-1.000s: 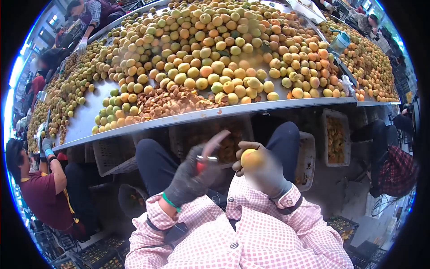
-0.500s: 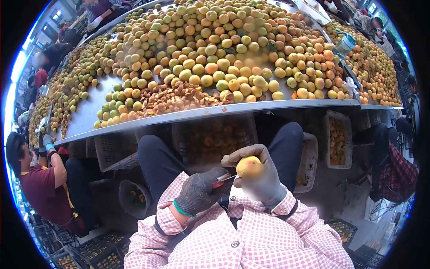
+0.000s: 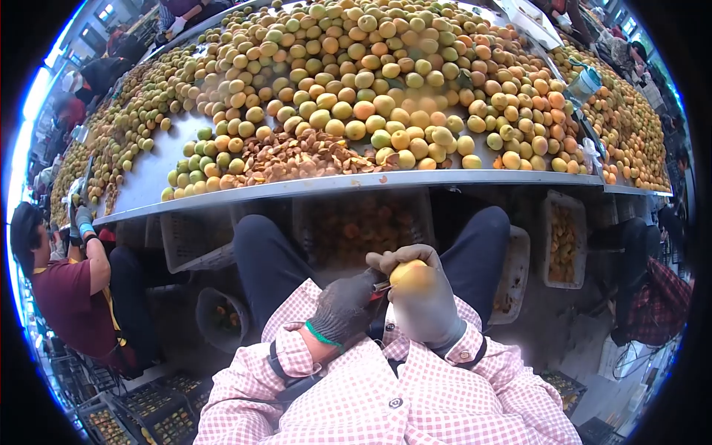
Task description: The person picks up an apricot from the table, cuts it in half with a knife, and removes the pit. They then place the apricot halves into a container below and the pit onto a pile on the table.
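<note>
My left hand (image 3: 343, 305), in a dark knitted glove with a green cuff, is closed round a small knife (image 3: 381, 287). Its red handle shows in part and its short metal blade points at the fruit. An apricot (image 3: 412, 277), yellow with an orange tinge, is gripped by my right hand (image 3: 428, 311) in a grey glove. The blade's tip reaches the apricot's left side; whether it cuts in, I cannot tell. Both hands are close together in front of my chest, above my lap. A blur covers part of the right glove.
Heaped apricots (image 3: 356, 81) cover the metal table (image 3: 311, 191) ahead, with a pile of brown pits (image 3: 297, 159) near its edge. Under it stand a crate of fruit pieces (image 3: 361, 226), another crate (image 3: 562, 241) and a bucket (image 3: 222, 319). A co-worker (image 3: 78, 297) sits at left.
Both hands have drawn closer together, and the knife has moved right, up to the apricot, with less of its blade showing. The view has shifted slightly.
</note>
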A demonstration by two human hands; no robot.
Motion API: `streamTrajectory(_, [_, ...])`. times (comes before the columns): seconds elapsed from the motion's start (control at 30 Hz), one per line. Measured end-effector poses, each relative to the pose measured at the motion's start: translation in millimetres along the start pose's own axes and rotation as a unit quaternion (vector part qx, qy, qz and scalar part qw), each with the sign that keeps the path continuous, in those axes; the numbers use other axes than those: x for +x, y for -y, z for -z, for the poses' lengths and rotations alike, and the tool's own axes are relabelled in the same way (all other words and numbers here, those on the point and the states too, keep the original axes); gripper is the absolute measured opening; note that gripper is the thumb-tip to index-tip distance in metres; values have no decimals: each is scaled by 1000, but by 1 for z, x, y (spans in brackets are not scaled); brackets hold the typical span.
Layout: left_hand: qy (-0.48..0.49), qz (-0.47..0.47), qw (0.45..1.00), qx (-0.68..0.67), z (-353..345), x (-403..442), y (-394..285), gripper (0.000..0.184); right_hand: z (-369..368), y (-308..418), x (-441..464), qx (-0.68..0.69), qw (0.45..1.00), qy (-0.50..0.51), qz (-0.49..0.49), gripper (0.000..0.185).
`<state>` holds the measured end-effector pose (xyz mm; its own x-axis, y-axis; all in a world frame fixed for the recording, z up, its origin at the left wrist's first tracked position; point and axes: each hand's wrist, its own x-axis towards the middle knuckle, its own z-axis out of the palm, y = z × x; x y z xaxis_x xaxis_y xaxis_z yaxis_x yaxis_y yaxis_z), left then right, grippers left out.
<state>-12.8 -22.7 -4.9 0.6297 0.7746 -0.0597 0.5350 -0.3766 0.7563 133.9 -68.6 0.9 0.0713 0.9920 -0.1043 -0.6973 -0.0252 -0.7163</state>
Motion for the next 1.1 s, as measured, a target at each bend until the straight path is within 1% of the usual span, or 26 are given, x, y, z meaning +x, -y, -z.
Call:
streamTrajectory(0.03, [14, 26, 1000, 6, -3, 2, 4, 29, 0, 1, 2, -32, 999, -22, -21, 42])
streamTrajectory(0.07, [28, 52, 998, 11, -5, 4, 5, 28, 2, 3, 3, -32, 999, -20, -24, 42])
streamTrajectory(0.13, [34, 64, 997, 18, -8, 4, 9, 28, 6, 6, 6, -221, 970, -61, -84, 40])
streamTrajectory(0.17, [28, 39, 999, -24, -15, 3, 14, 28, 10, 1, 4, -172, 981, -60, -71, 37])
streamTrajectory(0.2, [22, 14, 997, -66, -21, 1, 19, 29, 11, -1, 3, -173, 980, -60, -73, 37])
streamTrajectory(0.27, [41, 23, 996, -76, -22, -1, 14, 28, 9, 0, 2, -8, 999, -15, -43, 36])
streamTrajectory(0.3, [60, 29, 994, -83, -19, 1, 10, 27, 5, 4, 3, -6, 999, -9, -41, 36])
streamTrajectory(0.43, [55, -5, 994, -94, -23, 2, 21, 25, 12, -4, 7, -6, 1000, 18, -18, 37])
streamTrajectory(0.5, [52, 11, 996, -67, -28, 8, 27, 25, 12, -6, 7, 23, 999, -40, 8, 33])
streamTrajectory(0.53, [52, 9, 996, -68, -32, 6, 30, 25, 23, -8, 11, 110, 992, -24, 58, 34])
streamTrajectory(0.6, [65, 79, 973, -206, -42, -6, 42, 28, 32, 14, 17, 79, 990, -61, 102, 42])
streamTrajectory(0.63, [69, 79, 948, -300, -52, -13, 55, 28, 31, 25, 17, 48, 991, -43, 119, 49])
streamTrajectory(0.67, [75, 76, 948, -300, -47, -10, 53, 28, 31, 35, 15, 48, 990, -47, 124, 49])
streamTrajectory(0.73, [67, 74, 964, -248, -39, -9, 44, 28, 33, 51, 11, 89, 996, -11, -18, 53])
streamTrajectory(0.77, [49, 37, 972, -225, -22, 0, 26, 27, 39, 52, 10, 31, 998, -12, -54, 60])
streamTrajectory(0.8, [48, 35, 972, -225, -16, 6, 19, 27, 40, 52, 10, 29, 998, -11, -52, 60])
streamTrajectory(0.83, [53, 30, 976, -207, -12, 10, 14, 26, 41, 52, 10, -159, 987, 2, -18, 61])
streamTrajectory(0.87, [59, 25, 980, -188, -9, 12, 10, 25, 41, 52, 8, -340, 940, 14, 17, 63])
streamTrajectory(0.9, [59, 24, 980, -187, -7, 13, 7, 25, 37, 49, 8, -304, 953, -19, -9, 61])
streamTrajectory(0.93, [48, 3, 983, -177, -6, 14, 3, 24, 35, 47, 9, -303, 953, -20, -8, 61])
streamTrajectory(0.97, [36, -18, 985, -166, -6, 14, 0, 24, 34, 45, 9, -251, 967, -33, -37, 59])
streamTrajectory(1.0, [37, -19, 985, -165, -7, 14, -1, 24, 34, 43, 10, -199, 977, -44, -65, 57])
streamTrajectory(1.03, [32, -10, 986, -162, -8, 13, -2, 23, 33, 42, 11, -146, 985, -29, -88, 55])
streamTrajectory(1.07, [26, -1, 987, -158, -8, 12, -3, 23, 31, 42, 11, -146, 985, -29, -87, 55])
streamTrajectory(1.1, [25, -1, 987, -158, -8, 12, -4, 23, 26, 43, 11, -89, 990, -30, -101, 53])
